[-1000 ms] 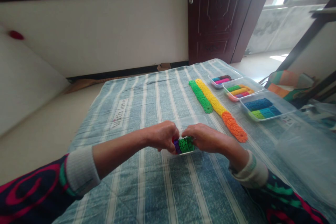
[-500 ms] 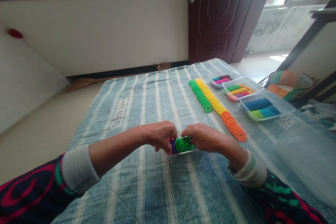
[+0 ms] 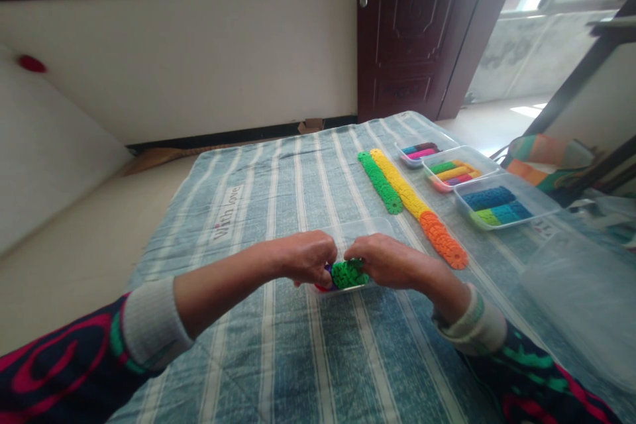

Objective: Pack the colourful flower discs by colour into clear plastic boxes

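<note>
A clear plastic box (image 3: pixel 370 226) sits in front of me, holding a row of green notched discs (image 3: pixel 348 273). My left hand (image 3: pixel 312 258) is closed at the row's left end, its fingers around purple discs (image 3: pixel 328 269) that show beside the green ones. Something red (image 3: pixel 322 288) peeks out under its fingertips. At the right end of the row, my right hand (image 3: pixel 385 261) is closed on the green discs, thumb and fingers bent into the box. My fingers hide parts of the row and the box.
A green strip (image 3: pixel 380 182) and a yellow strip (image 3: pixel 397 184) of overlapping discs lie ahead, an orange strip (image 3: pixel 444 240) nearer. Three clear boxes of coloured discs stand at right, the nearest box (image 3: pixel 534 202) holding blue and green. Striped cloth (image 3: pixel 238 351) covers the surface.
My left hand has shifted slightly right over the purple discs, so less purple shows and red appears below its fingers. My right hand has barely moved.
</note>
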A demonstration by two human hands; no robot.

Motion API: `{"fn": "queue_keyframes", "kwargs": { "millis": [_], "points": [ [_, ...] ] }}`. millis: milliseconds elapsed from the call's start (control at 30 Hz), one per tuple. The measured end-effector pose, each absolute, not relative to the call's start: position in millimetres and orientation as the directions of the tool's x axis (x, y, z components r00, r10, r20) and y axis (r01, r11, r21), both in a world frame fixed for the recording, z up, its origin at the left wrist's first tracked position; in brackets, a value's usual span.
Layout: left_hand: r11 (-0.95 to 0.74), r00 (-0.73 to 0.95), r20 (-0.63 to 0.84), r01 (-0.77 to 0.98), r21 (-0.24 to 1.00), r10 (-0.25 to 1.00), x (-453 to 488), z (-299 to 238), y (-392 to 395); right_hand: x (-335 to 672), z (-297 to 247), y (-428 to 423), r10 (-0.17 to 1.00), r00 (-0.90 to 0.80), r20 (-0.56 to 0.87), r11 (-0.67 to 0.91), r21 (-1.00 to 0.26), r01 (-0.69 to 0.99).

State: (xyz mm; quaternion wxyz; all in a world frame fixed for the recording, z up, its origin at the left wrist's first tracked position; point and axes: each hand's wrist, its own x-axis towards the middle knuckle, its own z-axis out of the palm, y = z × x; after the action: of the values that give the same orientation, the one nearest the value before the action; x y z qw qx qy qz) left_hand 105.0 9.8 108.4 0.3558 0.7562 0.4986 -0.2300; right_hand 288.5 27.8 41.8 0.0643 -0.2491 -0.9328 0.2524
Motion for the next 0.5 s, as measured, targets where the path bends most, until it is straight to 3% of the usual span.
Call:
{"fn": "queue_keyframes", "kwargs": {
  "millis": [500],
  "points": [
    [-0.258, 0.360, -0.702, 0.933, 0.253, 0.615, 111.0, 110.4, 8.3, 291.0, 47.5, 29.9, 0.466, -0.885, -0.019, 0.738, -0.544, 0.400]
  ]
}}
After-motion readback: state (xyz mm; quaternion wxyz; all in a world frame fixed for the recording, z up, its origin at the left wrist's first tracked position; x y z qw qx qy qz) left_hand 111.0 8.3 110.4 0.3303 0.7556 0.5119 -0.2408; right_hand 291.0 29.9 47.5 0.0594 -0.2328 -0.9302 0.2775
